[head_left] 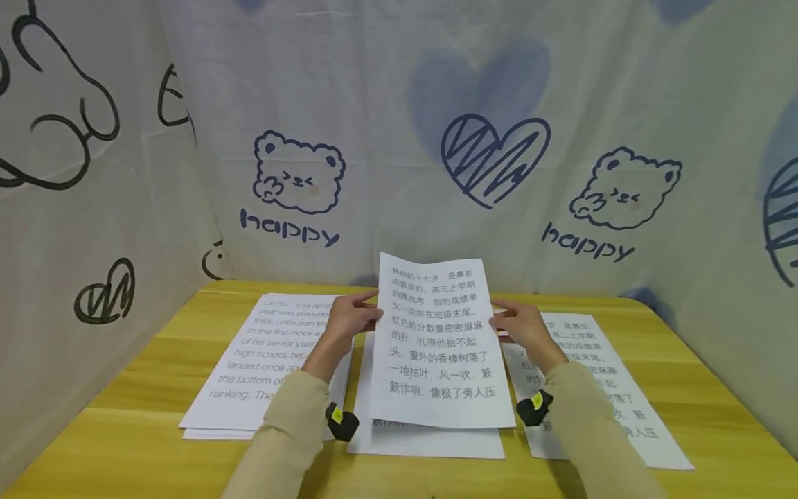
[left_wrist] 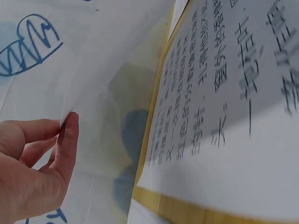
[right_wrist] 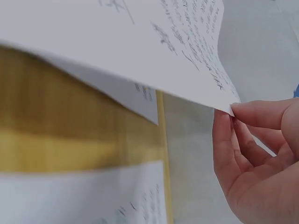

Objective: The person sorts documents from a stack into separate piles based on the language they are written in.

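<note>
A sheet of paper [head_left: 436, 346] printed with Chinese text is held up off the table, tilted to face the head camera. At its left edge my left hand [head_left: 350, 319] pinches it between thumb and fingers. My right hand [head_left: 526, 329] pinches the opposite edge at about the same height. Both pinches show up close in the wrist views, on the left hand [left_wrist: 42, 158] and the right hand [right_wrist: 257, 154]. Beneath the raised sheet lies another printed page [head_left: 436, 443], mostly hidden by it.
Left of centre lies a stack of sheets [head_left: 231, 388] with English text, partly under my left arm. Chinese-text paper [head_left: 654, 443] lies at the right, partly behind my right arm. The yellow wood-grain table [head_left: 125, 409] meets a printed cloth [head_left: 393, 138] at the back.
</note>
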The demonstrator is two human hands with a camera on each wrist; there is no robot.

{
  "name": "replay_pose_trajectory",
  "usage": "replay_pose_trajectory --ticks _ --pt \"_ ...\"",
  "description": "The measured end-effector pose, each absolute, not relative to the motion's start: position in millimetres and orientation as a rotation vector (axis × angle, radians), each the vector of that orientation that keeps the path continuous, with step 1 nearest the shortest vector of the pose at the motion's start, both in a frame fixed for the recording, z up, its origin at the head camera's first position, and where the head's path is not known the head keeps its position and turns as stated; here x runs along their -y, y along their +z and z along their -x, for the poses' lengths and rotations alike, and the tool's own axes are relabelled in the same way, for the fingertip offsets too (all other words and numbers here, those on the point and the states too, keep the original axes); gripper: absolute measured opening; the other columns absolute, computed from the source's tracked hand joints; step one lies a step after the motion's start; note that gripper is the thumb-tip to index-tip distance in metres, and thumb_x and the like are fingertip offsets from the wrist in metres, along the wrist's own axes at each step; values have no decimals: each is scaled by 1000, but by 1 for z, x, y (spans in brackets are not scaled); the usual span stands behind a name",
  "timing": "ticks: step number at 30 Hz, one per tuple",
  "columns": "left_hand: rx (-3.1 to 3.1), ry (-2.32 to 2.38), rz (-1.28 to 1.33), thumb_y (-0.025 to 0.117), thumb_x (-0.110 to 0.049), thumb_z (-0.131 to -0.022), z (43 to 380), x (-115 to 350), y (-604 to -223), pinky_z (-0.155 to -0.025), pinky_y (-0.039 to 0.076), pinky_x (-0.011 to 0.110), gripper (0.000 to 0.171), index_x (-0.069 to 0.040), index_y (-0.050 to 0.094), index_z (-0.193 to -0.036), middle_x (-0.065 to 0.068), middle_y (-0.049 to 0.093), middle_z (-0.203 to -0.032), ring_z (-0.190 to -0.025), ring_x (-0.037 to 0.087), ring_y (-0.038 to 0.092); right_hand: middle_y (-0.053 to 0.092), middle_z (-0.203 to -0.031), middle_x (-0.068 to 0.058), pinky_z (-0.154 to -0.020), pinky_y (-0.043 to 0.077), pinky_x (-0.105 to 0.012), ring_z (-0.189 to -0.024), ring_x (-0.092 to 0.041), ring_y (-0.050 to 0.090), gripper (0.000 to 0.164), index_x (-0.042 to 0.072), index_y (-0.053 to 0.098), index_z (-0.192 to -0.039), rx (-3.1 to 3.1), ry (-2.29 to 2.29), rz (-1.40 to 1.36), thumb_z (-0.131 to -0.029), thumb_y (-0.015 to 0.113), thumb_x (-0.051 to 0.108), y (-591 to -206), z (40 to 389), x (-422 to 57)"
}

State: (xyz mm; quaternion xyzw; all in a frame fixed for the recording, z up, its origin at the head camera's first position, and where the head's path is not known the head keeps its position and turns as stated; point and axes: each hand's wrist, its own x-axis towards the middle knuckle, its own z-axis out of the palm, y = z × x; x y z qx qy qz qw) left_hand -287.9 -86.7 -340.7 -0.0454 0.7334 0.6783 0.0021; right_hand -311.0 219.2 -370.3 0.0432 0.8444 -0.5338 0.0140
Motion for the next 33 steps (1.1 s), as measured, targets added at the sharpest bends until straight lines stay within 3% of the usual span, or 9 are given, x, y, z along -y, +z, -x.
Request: replay_pose_trajectory --ticks 7,12,15,19,21,25,28,33 --pt "-2303 2167 187 65 3 -87 296 54 -337 -76 55 30 48 -4 56 -134 16 63 -103 -78 20 67 60 -117 -10 -76 56 -31 -101 -25 62 54 19 48 -144 -2689 -1539 -176 -92 64 18 -379 350 -265" --pt "-2215 2248 247 65 4 -86 300 34 -340 -76 56 30 46 -3 59 -131 15 65 -101 -77 20 67 60 -123 -11 -81 54 -38 -104 -29 60 55 17 48 -144 -2721 -1521 -104 -92 64 23 -397 386 -305" --pt "-2164 2281 252 66 5 -86 301 16 -343 -74 56 29 45 -2 59 -130 16 66 -100 -74 18 66 56 -128 -17 -88 51 -45 -109 -33 57 54 10 43 -146 -2686 -1483 -127 -94 59 17 -376 368 -311" --pt "-2177 2289 249 65 6 -85 299 -16 -348 -72 56 28 43 -1 61 -127 15 65 -97 -72 18 65 51 -132 -24 -94 47 -47 -109 -34 55 52 0 40 -145 -2621 -1495 -255 -95 52 6 -333 319 -305" --pt "-2232 2250 221 65 8 -85 297 -32 -351 -70 56 27 43 1 61 -127 13 65 -94 -72 18 64 53 -128 -25 -90 48 -44 -103 -32 55 52 -3 40 -144 -2614 -1520 -333 -94 52 4 -332 310 -312" --pt "-2376 2121 169 64 9 -84 294 -59 -358 -66 56 26 42 4 61 -126 11 64 -89 -71 17 64 64 -101 -13 -73 49 -32 -85 -20 57 54 -7 41 -142 -2589 -1583 -446 -90 54 -1 -332 300 -332" --pt "-2369 2091 190 64 10 -83 293 -74 -360 -65 56 25 43 6 60 -125 11 64 -87 -71 17 65 63 -81 2 -64 48 -26 -73 -12 57 56 -8 39 -142 -2554 -1654 -490 -88 55 -3 -330 295 -346" --pt "-2322 2047 230 60 11 -81 292 -97 -362 -63 54 26 46 3 60 -127 10 65 -89 -65 14 61 58 -78 9 -66 48 -26 -73 -10 56 57 -4 29 -148 -2453 -1684 -526 -95 49 -1 -328 288 -370"
